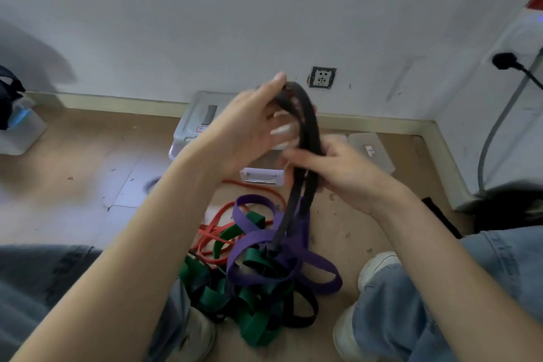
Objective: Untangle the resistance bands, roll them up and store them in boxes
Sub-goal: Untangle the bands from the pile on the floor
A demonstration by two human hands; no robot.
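above the floor, both hands (249, 132) (338, 167) gripping black band (307, 126), clear box (194, 123) behind

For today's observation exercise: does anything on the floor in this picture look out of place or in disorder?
Yes. The purple band, green band and red band lie knotted in one heap between the shoes. The black band, held up by both hands, runs down into that heap, so it is not yet free.
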